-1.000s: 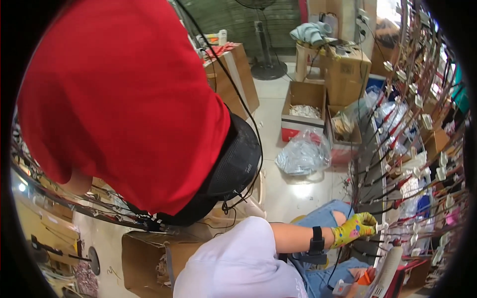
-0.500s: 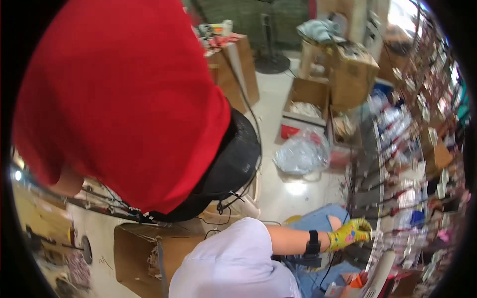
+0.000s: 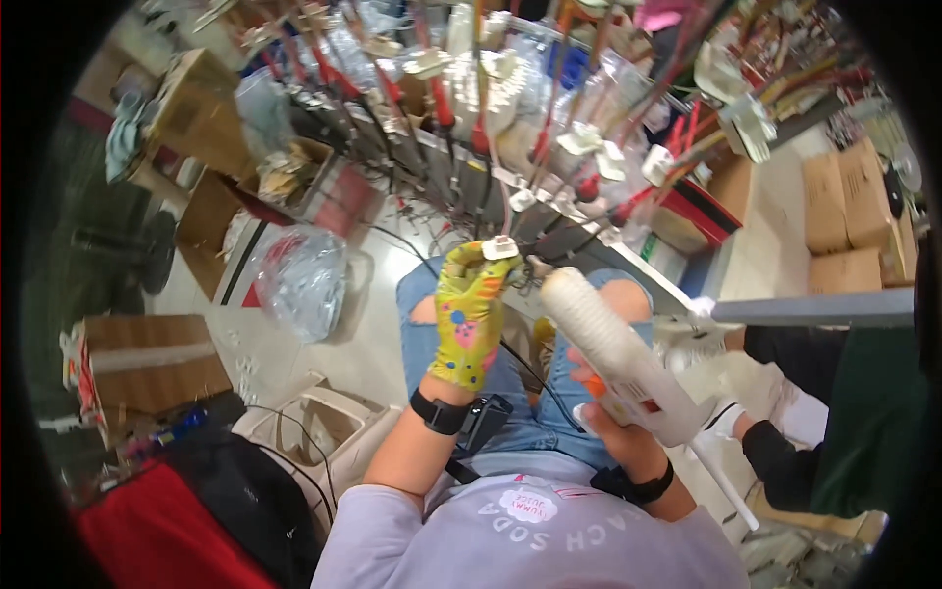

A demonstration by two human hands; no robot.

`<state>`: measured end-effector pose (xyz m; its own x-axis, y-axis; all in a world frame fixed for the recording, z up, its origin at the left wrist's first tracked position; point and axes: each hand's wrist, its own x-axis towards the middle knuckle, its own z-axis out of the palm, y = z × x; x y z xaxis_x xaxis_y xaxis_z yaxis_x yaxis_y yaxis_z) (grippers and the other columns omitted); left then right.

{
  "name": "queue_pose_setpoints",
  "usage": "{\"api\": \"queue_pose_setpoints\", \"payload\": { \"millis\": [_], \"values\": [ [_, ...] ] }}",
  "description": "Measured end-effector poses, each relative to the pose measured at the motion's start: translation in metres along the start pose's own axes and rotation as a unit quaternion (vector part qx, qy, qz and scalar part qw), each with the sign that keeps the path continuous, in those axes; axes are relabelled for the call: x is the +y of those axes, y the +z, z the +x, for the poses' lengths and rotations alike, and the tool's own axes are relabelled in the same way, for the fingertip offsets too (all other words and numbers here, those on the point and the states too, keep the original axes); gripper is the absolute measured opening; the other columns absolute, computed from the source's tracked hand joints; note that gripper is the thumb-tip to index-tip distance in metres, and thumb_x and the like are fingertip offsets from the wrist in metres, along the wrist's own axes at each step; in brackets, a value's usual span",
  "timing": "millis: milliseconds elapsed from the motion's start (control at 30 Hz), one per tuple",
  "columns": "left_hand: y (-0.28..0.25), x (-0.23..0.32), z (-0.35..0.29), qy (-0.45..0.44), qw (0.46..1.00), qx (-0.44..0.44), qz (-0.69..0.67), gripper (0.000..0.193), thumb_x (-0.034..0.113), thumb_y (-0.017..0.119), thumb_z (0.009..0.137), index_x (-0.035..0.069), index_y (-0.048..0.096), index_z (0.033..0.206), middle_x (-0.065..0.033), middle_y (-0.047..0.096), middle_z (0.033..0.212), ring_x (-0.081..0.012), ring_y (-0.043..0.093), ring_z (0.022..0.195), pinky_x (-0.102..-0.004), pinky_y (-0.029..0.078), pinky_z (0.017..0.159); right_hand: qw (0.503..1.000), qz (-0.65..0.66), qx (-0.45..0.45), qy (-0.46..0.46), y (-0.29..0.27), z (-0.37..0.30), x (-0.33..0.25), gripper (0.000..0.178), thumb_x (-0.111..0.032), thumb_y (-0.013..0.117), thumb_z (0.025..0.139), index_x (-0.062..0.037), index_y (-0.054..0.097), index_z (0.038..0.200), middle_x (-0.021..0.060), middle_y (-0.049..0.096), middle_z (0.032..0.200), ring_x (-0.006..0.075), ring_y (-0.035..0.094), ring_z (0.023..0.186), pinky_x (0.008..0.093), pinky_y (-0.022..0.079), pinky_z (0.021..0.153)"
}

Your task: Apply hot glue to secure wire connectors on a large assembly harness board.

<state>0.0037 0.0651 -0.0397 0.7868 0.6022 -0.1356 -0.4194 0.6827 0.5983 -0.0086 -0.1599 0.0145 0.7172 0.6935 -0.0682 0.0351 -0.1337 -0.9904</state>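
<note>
My left hand [image 3: 469, 319], in a yellow patterned glove, is raised above my knees. Its fingers close round a small white plastic piece [image 3: 499, 247] that has a thin pale cord going up from it. In my bare right hand [image 3: 630, 440] is a white hot glue gun [image 3: 628, 368], gripped by its handle. The gun's nozzle points up and left, just to the right of the gloved fingertips. A white glue stick [image 3: 724, 483] juts from its back end.
Ahead stands a metal rack [image 3: 412, 147] of red and brown rods with white plastic pieces. At left are a clear plastic bag [image 3: 304, 285], open cartons and a person in red [image 3: 186, 530]. Cardboard boxes [image 3: 844, 201] are stacked at right, near another person's legs [image 3: 785, 442].
My view has swung right, from the person in red to the rack and my lap. My right hand with the glue gun has come into view; my left arm now shows bent before me.
</note>
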Motion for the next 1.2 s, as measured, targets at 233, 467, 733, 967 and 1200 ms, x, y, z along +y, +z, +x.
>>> {"api": "queue_pose_setpoints", "payload": {
  "millis": [233, 467, 733, 967, 1200],
  "values": [
    [-0.002, -0.007, 0.001, 0.029, 0.997, -0.011, 0.064, 0.024, 0.001, 0.065, 0.084, 0.004, 0.054, 0.106, -0.0087, 0.062, 0.105, -0.0165, 0.061, 0.094, -0.0298, 0.049, 0.085, 0.997, 0.059, 0.048, -0.002, 0.009, 0.013, 0.000, 0.038, 0.001, 0.064, 0.081, -0.0001, 0.056, 0.119, 0.0091, 0.065, 0.108, 0.0190, 0.059, 0.103, 0.0287, 0.044, 0.091],
    [-0.007, -0.006, -0.005, 0.018, 0.996, -0.004, 0.082, 0.026, 0.000, 0.063, 0.085, 0.006, 0.051, 0.107, -0.0130, 0.060, 0.112, -0.0197, 0.060, 0.098, -0.0315, 0.049, 0.087, 0.999, 0.028, 0.014, 0.008, 0.009, 0.018, -0.002, 0.040, 0.002, 0.064, 0.080, -0.0009, 0.055, 0.118, 0.0080, 0.066, 0.104, 0.0174, 0.061, 0.099, 0.0285, 0.047, 0.088],
    [-0.005, -0.005, -0.006, 0.021, 0.997, -0.008, 0.068, 0.029, -0.002, 0.065, 0.083, 0.007, 0.051, 0.106, -0.0135, 0.059, 0.114, -0.0201, 0.059, 0.101, -0.0309, 0.047, 0.089, 0.998, 0.055, 0.024, 0.028, 0.007, 0.018, -0.001, 0.033, 0.001, 0.064, 0.081, -0.0009, 0.058, 0.113, 0.0075, 0.066, 0.100, 0.0178, 0.062, 0.097, 0.0290, 0.048, 0.086],
    [-0.004, -0.003, -0.008, 0.005, 0.998, -0.006, 0.064, 0.029, -0.002, 0.065, 0.083, 0.008, 0.052, 0.107, -0.0134, 0.059, 0.114, -0.0199, 0.059, 0.101, -0.0299, 0.047, 0.090, 1.000, 0.005, 0.011, -0.013, 0.006, 0.017, 0.004, 0.030, 0.000, 0.065, 0.081, -0.0014, 0.059, 0.111, 0.0071, 0.066, 0.098, 0.0177, 0.062, 0.094, 0.0300, 0.049, 0.084],
    [-0.006, -0.003, -0.008, 0.000, 0.996, -0.003, 0.090, 0.028, 0.000, 0.064, 0.084, 0.007, 0.052, 0.108, -0.0140, 0.059, 0.115, -0.0207, 0.059, 0.101, -0.0308, 0.048, 0.088, 0.997, 0.063, 0.050, 0.013, 0.007, 0.015, 0.003, 0.029, 0.000, 0.064, 0.082, -0.0007, 0.059, 0.110, 0.0065, 0.066, 0.096, 0.0156, 0.063, 0.090, 0.0282, 0.050, 0.081]
  ]
}}
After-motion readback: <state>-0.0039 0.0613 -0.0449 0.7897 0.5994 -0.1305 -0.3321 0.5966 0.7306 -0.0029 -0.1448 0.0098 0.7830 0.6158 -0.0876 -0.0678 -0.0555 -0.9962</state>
